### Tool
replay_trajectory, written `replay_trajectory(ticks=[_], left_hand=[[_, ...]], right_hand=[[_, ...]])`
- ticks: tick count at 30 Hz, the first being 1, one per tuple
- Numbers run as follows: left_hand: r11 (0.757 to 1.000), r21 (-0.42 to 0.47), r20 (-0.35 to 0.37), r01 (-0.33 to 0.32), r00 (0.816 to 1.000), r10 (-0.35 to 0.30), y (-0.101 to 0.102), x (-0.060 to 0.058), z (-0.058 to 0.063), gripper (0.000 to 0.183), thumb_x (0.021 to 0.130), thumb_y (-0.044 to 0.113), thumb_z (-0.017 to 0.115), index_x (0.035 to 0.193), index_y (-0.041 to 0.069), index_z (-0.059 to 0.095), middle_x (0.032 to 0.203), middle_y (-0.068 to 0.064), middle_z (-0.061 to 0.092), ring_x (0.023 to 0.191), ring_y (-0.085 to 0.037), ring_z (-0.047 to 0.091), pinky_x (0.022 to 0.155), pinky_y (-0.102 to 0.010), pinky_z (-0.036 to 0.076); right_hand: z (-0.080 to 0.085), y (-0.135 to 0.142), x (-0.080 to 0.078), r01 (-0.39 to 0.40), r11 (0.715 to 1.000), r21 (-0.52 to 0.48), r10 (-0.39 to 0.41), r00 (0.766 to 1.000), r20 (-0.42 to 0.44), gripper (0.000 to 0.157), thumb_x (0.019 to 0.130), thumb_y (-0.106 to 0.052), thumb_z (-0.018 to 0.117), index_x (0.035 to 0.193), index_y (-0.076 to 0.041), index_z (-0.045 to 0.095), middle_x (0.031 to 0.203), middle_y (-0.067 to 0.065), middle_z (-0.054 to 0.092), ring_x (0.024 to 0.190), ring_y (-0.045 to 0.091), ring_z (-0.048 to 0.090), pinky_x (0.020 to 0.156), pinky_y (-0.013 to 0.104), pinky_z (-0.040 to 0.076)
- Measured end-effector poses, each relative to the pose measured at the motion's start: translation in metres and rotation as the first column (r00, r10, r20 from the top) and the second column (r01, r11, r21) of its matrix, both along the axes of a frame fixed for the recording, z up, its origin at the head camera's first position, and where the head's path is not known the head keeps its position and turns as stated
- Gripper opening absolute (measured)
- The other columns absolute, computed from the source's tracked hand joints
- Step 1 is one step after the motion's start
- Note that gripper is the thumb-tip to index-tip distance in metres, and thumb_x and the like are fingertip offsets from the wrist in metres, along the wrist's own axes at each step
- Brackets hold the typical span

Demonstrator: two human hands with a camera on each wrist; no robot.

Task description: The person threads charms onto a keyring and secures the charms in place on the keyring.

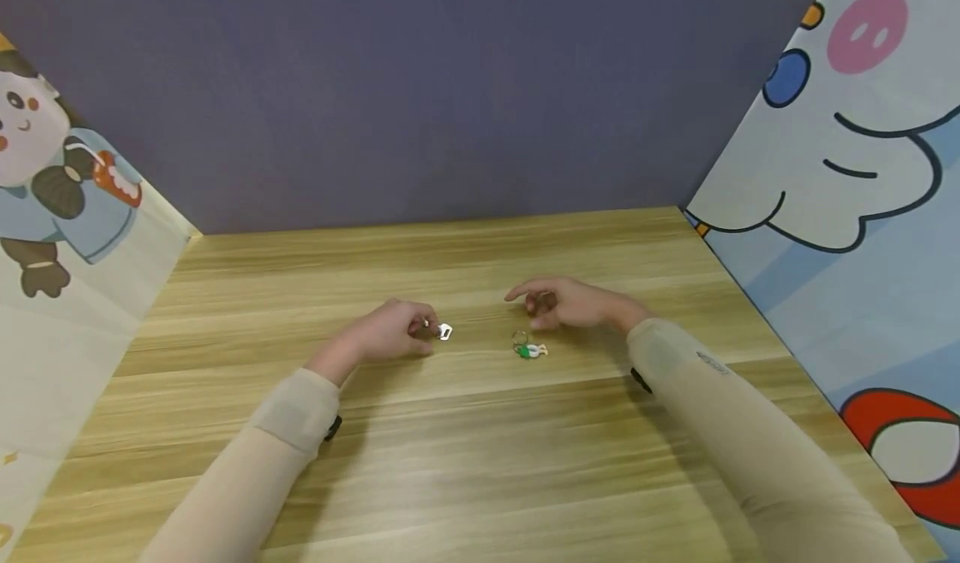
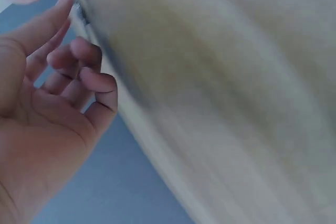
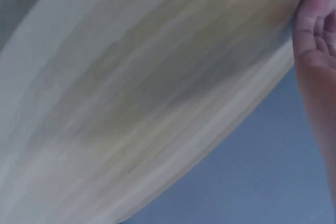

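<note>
Two hands, the left hand (image 1: 386,330) and the right hand (image 1: 576,303), are positioned over the table (image 1: 465,471), nearer its far edge than the bottom of the head view. The left hand pinches a small silver metal piece (image 1: 446,331), which projects from its fingertips toward the table's right edge; its other fingers are curled. The right hand is partly open, index finger extended toward the left hand, remaining fingers loosely bent, with nothing visible in its grasp. A keychain (image 1: 533,351) with a green-and-white figure and a metal ring (image 1: 521,338) lies on the table between the hands, just beside the right hand on its near side. Beige sleeves (image 1: 712,413) cover both forearms. A dark panel (image 1: 450,97) stands along the table's far edge; cartoon-printed panels (image 1: 862,180) flank its left and right edges.
</note>
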State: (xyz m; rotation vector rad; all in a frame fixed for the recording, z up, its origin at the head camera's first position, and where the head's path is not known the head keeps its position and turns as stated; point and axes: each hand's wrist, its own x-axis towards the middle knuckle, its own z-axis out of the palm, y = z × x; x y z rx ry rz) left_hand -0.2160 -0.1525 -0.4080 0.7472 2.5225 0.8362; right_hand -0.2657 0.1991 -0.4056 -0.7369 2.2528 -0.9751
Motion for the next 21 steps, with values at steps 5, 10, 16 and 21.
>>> replay_trajectory(ticks=[5,10,16,21], left_hand=[[0.998,0.044,0.056,-0.049,0.997,0.047,-0.001,0.002,-0.007,0.024,0.095,0.013,0.081,0.116,0.011,0.07,0.078,0.002,0.047,0.073,-0.014,0.043,0.069,-0.03,0.039],[0.995,0.08,0.125,-0.059,0.991,0.048,-0.002,-0.003,-0.01,0.025,0.098,0.013,0.077,0.122,0.009,0.068,0.08,0.001,0.048,0.073,-0.014,0.044,0.071,-0.031,0.04],[0.997,0.058,0.141,-0.046,0.989,0.038,-0.001,-0.007,-0.01,0.02,0.101,0.016,0.074,0.12,0.014,0.068,0.077,0.002,0.05,0.071,-0.014,0.044,0.071,-0.031,0.04],[0.998,-0.005,0.106,-0.056,0.993,0.056,-0.001,-0.006,-0.009,0.014,0.102,0.02,0.073,0.115,0.018,0.068,0.078,0.002,0.052,0.073,-0.015,0.046,0.071,-0.033,0.039]], right_hand=[[-0.01,-0.003,-0.004,-0.038,0.999,0.031,0.038,0.999,0.001,0.048,0.099,-0.01,0.076,0.145,-0.017,0.066,0.118,0.01,0.063,0.101,0.02,0.053,0.084,0.03,0.049],[-0.013,-0.002,-0.002,-0.04,0.996,0.075,0.041,0.999,-0.014,0.041,0.098,-0.014,0.077,0.139,-0.021,0.072,0.125,0.006,0.064,0.101,0.019,0.051,0.086,0.031,0.047],[-0.013,0.0,0.0,-0.035,0.996,0.078,0.038,0.998,-0.044,0.036,0.097,-0.016,0.078,0.133,-0.022,0.076,0.118,0.006,0.065,0.096,0.019,0.05,0.086,0.034,0.047],[-0.016,-0.003,0.001,-0.033,0.997,0.065,0.036,0.998,-0.041,0.033,0.096,-0.019,0.08,0.129,-0.023,0.078,0.117,0.006,0.064,0.094,0.021,0.049,0.086,0.034,0.046]])
